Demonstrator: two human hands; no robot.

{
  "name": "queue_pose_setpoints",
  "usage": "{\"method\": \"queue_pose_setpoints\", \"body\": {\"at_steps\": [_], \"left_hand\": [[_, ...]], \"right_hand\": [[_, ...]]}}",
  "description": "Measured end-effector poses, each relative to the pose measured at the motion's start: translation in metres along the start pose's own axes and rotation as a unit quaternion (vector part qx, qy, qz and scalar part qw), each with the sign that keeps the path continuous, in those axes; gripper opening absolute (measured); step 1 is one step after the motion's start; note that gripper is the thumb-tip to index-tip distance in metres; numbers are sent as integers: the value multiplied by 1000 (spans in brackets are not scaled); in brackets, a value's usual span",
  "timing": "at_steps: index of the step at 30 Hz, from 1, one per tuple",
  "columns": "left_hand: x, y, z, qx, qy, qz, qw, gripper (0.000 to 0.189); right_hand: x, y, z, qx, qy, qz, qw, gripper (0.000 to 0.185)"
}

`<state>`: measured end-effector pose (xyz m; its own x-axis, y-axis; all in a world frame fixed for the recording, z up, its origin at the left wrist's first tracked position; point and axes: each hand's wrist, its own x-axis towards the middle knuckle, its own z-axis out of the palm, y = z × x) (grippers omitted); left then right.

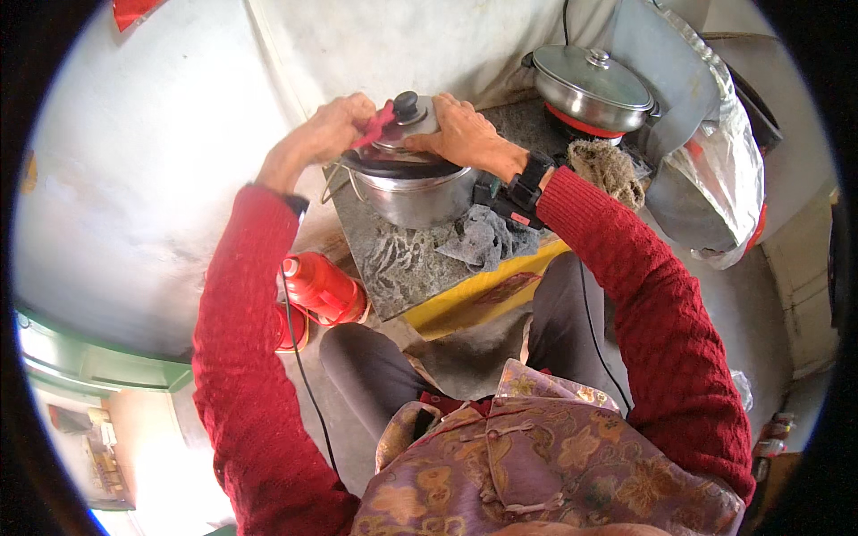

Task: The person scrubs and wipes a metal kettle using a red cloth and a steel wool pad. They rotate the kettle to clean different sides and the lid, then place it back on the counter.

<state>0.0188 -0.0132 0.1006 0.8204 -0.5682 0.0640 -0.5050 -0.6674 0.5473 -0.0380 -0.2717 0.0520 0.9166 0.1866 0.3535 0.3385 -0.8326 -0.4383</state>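
Observation:
A metal pot (pixel 415 201) with a dark rim sits on a stone-topped low table (pixel 402 268). Its metal lid (pixel 421 126) carries a black knob (pixel 406 102). My left hand (pixel 335 127) grips a pinkish-red cloth (pixel 377 126), which touches the lid beside the knob. Across the right side of the lid lies my right hand (pixel 466 134), its thumb on the top and its fingers at the far edge. A crumpled grey cloth (pixel 486 238) is on the tabletop below my right wrist. The pot's contents are hidden.
A lidded electric pan (pixel 593 90) stands at the back right, with a brown fibrous scrubber (pixel 606 173) before it. Red thermos flasks (pixel 325 288) are on the floor at left. A silvery plastic sheet (pixel 720 181) hangs at right. The wall (pixel 402 47) rises behind the pot.

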Motion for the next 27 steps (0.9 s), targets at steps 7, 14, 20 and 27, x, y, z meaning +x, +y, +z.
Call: {"method": "queue_pose_setpoints", "body": {"at_steps": [7,14,20,27], "left_hand": [[-33,-1,18,240,63,74,966,67],[61,-19,-12,52,-67,0,996,70],[111,-5,-22,24,-138,43,989,79],[168,24,-6,60,-199,38,977,79]], "right_hand": [[6,9,4,0,20,-58,998,83],[16,15,5,-1,-20,-48,999,87],[15,23,13,9,21,-78,997,75],[13,22,14,-3,23,-71,997,84]]}}
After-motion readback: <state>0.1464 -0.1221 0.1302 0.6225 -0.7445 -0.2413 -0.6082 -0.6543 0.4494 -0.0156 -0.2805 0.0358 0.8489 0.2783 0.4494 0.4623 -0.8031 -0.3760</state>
